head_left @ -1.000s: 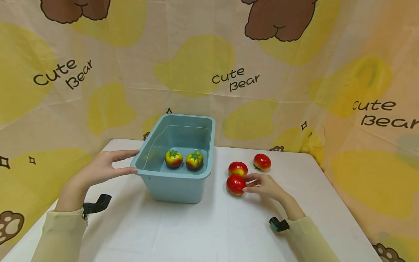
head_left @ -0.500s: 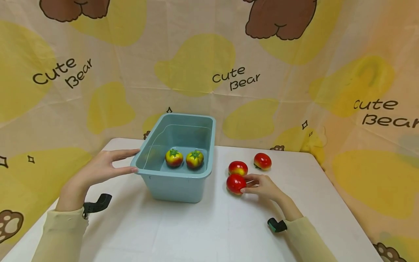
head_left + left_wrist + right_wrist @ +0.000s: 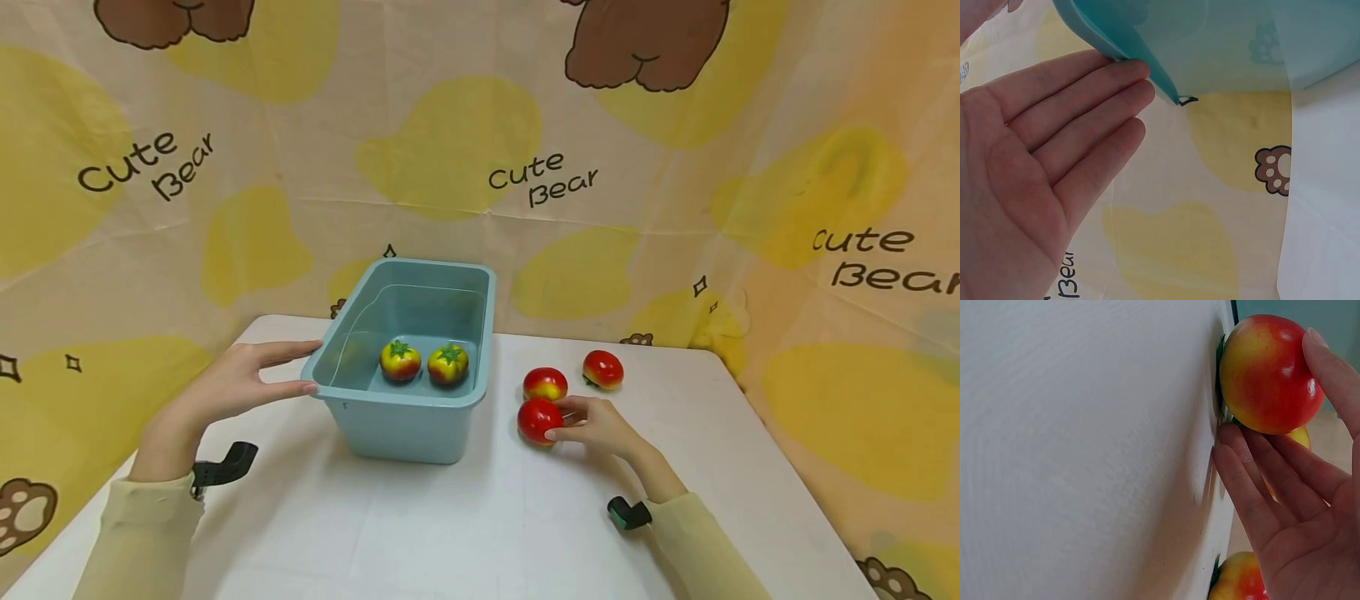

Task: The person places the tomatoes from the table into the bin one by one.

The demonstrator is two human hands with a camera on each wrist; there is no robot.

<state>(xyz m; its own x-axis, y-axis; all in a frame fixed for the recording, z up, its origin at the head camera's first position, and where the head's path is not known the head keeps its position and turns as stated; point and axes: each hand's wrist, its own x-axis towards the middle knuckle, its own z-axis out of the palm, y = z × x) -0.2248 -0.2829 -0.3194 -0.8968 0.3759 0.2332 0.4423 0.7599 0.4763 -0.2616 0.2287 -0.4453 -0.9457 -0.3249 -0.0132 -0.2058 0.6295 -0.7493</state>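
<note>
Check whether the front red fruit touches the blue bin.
Apart. The head view shows it: a bare strip of white table lies between the front red fruit and the blue bin.

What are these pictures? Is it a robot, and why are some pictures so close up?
No robot here! These are a person's bare left hand and right hand.

The wide picture comes from a camera on the person's head, looking forward and down. The close ones come from cameras worn on the wrists, so each shows one hand's work.

On the white table stands a blue tub. Inside are a left tomato and a right tomato. Beside it on the table are a near tomato, a middle tomato and a far tomato.

The left hand touches the tub's rim with straight fingers. The right hand has the near tomato between thumb and fingers; I can't tell how tightly.
</note>
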